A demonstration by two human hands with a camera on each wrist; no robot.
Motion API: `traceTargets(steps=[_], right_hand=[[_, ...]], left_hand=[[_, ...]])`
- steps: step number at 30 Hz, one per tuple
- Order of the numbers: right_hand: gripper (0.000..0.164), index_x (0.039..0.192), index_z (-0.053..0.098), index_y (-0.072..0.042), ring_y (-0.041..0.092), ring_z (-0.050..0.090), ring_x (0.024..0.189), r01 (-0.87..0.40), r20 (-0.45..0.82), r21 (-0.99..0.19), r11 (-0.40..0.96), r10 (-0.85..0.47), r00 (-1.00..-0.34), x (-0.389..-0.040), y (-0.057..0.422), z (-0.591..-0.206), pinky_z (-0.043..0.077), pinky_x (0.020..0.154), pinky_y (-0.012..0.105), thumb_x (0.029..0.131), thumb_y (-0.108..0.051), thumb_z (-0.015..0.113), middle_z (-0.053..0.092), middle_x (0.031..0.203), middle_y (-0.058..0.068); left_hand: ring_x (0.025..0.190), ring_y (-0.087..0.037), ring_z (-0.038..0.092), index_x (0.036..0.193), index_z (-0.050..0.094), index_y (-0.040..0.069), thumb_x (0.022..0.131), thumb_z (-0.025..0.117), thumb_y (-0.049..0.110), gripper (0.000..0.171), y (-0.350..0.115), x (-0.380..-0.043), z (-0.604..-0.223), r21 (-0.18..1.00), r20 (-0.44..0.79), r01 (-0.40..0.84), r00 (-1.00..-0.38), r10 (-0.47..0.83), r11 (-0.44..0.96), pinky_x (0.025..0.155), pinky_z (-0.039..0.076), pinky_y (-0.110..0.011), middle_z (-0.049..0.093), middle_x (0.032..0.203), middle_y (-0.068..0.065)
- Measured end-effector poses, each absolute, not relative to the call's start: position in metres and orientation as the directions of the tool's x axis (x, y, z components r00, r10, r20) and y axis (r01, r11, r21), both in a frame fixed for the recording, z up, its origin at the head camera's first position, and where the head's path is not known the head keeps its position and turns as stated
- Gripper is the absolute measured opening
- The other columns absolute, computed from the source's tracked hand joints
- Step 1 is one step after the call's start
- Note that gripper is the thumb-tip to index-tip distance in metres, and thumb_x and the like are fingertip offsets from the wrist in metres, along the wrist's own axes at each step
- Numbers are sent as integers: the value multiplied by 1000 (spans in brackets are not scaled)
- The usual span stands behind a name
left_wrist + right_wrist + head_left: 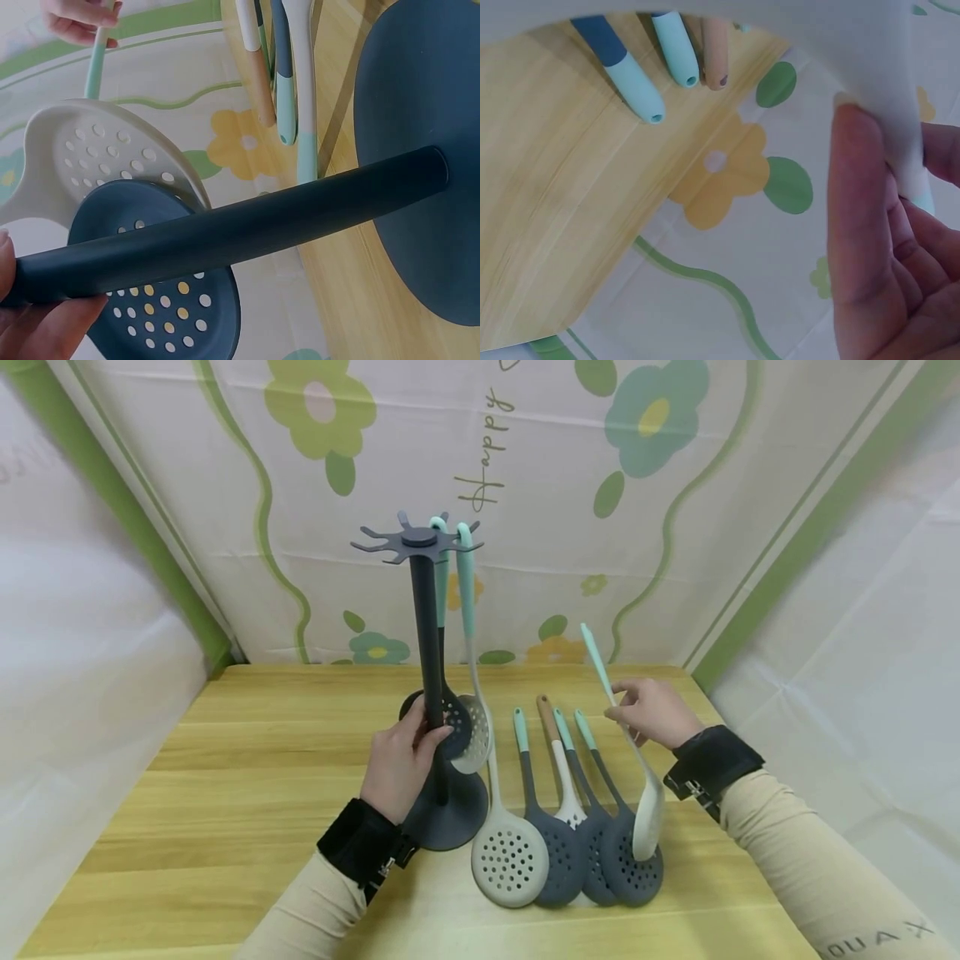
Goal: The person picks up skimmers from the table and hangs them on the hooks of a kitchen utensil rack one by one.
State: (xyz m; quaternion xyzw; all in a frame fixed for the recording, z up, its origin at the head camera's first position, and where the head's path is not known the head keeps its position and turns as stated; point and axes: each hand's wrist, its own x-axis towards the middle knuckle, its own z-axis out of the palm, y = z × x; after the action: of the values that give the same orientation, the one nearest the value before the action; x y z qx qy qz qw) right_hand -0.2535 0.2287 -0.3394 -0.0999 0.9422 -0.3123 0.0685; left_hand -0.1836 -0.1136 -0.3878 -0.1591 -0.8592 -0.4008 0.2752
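Observation:
My left hand (397, 768) grips the post of a dark utensil stand (427, 635), fingers and thumb round it below the hooked top. From the hooks hang a dark skimmer (455, 727) and a cream skimmer (476, 743), both with mint handles. On the right, my right hand (656, 712) pinches a cream spoon-shaped utensil (647, 814) by its shaft, mint handle end up. Its head, seen from the side, overlaps a dark skimmer (626, 868) in the head view. In the right wrist view, thumb and fingers close on the pale shaft (900, 127).
Several utensils lie side by side right of the stand's round base (450, 810): a cream skimmer (510, 860), dark skimmers and a white slotted one with a brown handle (550, 718). The wooden table (225, 793) ends at a flowered cloth backdrop (525, 593).

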Motion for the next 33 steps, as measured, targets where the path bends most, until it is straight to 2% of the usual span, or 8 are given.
traceTargets(steps=[7, 17, 24, 33], right_hand=[[52, 136, 49, 11, 17, 62, 56, -158, -59, -605, 780, -243, -968, -249, 221, -338, 57, 52, 34, 93, -14, 65, 66, 83, 15], [52, 137, 48, 10, 17, 61, 56, -156, -63, -610, 777, -244, -968, -248, 217, -335, 56, 53, 33, 94, -13, 64, 64, 83, 15], [51, 137, 49, 9, 18, 61, 55, -172, -45, -600, 781, -248, -968, -246, 216, -332, 56, 52, 33, 93, -13, 63, 65, 85, 20], [52, 139, 48, 9, 18, 61, 55, -187, -31, -607, 772, -258, -966, -244, 211, -327, 56, 52, 33, 94, -13, 63, 65, 82, 14]], left_hand=[[66, -18, 64, 125, 54, 3, 94, 67, 12, 35, -114, -182, -393, 573, 602, 504, -794, 85, 647, 60, 57, -34, 68, 84, -10], [83, -25, 71, 129, 50, 1, 95, 64, 5, 36, -117, -183, -396, 561, 605, 542, -784, 137, 625, 68, 59, -38, 70, 98, -15], [90, -26, 73, 127, 54, 4, 95, 65, 8, 34, -117, -184, -393, 581, 592, 524, -797, 118, 623, 73, 60, -39, 72, 103, -14], [90, -27, 74, 124, 56, 4, 93, 67, 9, 33, -116, -184, -390, 591, 598, 519, -796, 96, 617, 74, 60, -40, 73, 102, -14]])
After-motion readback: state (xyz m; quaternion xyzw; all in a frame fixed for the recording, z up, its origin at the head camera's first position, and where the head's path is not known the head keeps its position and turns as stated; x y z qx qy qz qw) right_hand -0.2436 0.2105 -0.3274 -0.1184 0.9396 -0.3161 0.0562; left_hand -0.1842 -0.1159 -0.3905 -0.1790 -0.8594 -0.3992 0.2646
